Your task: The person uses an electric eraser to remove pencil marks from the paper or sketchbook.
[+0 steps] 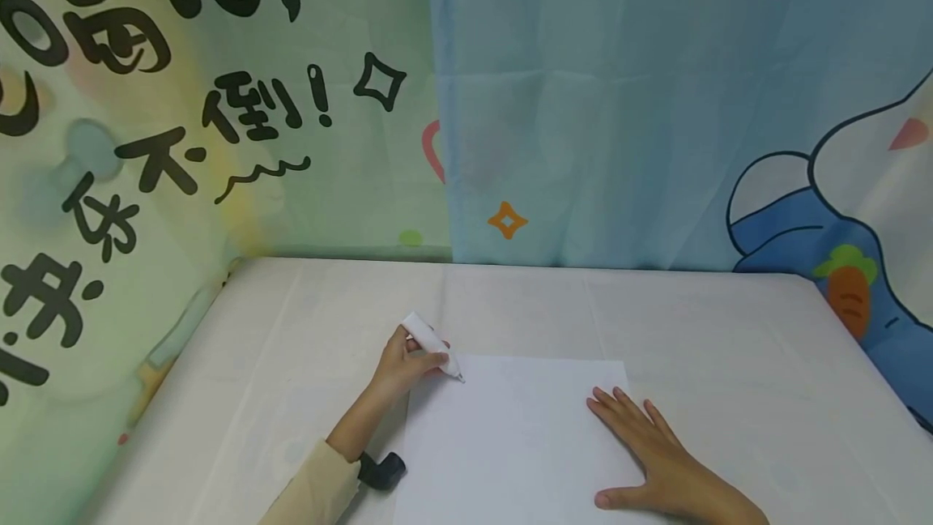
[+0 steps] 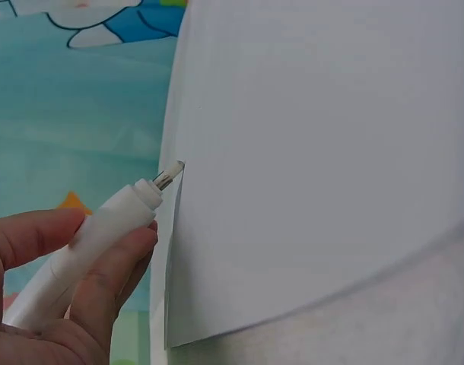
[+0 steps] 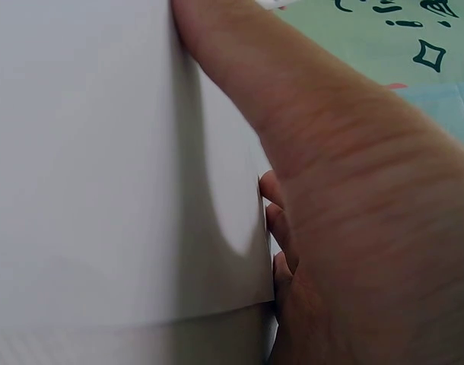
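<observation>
My left hand (image 1: 406,363) pinches a thick white pen (image 1: 432,339) between thumb and fingers. Its narrow metal tip points down and right, right at the far left corner of a large white sheet of paper (image 1: 510,436). In the left wrist view the pen (image 2: 91,247) is tilted and its tip overlaps the paper's edge. On the sheet's right side my right hand (image 1: 649,452) lies with fingers spread and thumb apart, holding nothing. The right wrist view shows its thumb over the paper (image 3: 80,167) and the other fingertips along the paper's edge.
The paper lies on a white-covered table (image 1: 306,347). Printed cloth backdrops stand around it: a green one (image 1: 350,201) at the left and a blue one (image 1: 619,144) behind. A black wrist camera (image 1: 382,472) sits on the left wrist, close beside the paper's left edge.
</observation>
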A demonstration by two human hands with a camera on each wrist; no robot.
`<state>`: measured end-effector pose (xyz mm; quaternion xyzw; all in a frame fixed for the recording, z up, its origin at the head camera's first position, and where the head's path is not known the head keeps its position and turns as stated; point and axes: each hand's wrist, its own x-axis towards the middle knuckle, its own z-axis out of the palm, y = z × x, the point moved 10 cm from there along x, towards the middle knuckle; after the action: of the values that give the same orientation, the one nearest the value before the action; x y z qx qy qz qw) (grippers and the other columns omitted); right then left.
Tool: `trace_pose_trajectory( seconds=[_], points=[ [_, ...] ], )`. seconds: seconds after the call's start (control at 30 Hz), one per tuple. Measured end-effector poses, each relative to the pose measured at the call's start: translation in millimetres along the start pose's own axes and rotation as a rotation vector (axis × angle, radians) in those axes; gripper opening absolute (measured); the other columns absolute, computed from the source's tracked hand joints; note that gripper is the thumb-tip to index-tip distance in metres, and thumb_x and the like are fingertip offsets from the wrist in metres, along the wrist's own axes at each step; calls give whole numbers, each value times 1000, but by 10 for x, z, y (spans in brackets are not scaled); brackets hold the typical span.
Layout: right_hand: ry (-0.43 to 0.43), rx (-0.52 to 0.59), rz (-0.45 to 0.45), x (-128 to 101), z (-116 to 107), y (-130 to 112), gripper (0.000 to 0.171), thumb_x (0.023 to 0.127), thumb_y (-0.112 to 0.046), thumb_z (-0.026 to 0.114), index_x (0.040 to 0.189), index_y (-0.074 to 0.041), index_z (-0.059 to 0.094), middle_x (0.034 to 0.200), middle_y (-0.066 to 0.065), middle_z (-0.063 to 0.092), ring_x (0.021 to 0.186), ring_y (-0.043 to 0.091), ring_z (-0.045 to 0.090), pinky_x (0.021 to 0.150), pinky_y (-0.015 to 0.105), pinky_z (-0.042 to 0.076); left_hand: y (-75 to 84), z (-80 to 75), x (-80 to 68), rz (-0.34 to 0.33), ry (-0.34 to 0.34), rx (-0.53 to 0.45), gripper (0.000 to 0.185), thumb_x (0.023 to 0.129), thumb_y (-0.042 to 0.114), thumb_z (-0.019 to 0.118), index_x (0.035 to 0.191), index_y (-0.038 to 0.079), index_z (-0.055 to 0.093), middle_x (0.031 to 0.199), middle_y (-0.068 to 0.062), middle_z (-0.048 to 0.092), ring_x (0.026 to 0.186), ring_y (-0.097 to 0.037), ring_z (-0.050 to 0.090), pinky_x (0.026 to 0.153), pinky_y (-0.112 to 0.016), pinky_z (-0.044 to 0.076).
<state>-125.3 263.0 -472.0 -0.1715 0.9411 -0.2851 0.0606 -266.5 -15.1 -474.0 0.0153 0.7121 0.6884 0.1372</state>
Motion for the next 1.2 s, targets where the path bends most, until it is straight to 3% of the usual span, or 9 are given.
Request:
trace_pose_trajectory(
  seconds=[0.2,0.6,0.8,1.2],
  points=[
    [-31,19,54,29,13,37,105,68,-62,76,151,-13,34,155,22,31,125,-28,-19,104,11,-28,12,-1,-5,2,2,7,49,81,-7,68,122,-5,41,113,-28,65,101,-35,66,81,-36,60],
    [-22,9,31,30,3,14,104,69,-60,77,152,-15,33,154,23,32,127,-27,-19,102,8,-27,6,15,-4,-7,-17,25,50,82,-7,68,123,-5,41,114,-26,64,104,-37,65,82,-37,60],
    [-9,-6,5,25,1,13,103,70,-60,77,152,-16,32,156,18,32,129,-25,-18,103,8,-25,28,27,-25,12,-32,33,47,82,-7,67,121,-5,42,112,-26,65,102,-35,66,81,-37,60],
    [10,-35,-28,29,-2,4,105,69,-57,79,151,-11,33,153,23,34,129,-24,-18,103,8,-26,47,53,-68,13,-58,35,48,82,-8,66,122,-5,40,114,-26,65,103,-34,65,81,-38,60]
  ],
)
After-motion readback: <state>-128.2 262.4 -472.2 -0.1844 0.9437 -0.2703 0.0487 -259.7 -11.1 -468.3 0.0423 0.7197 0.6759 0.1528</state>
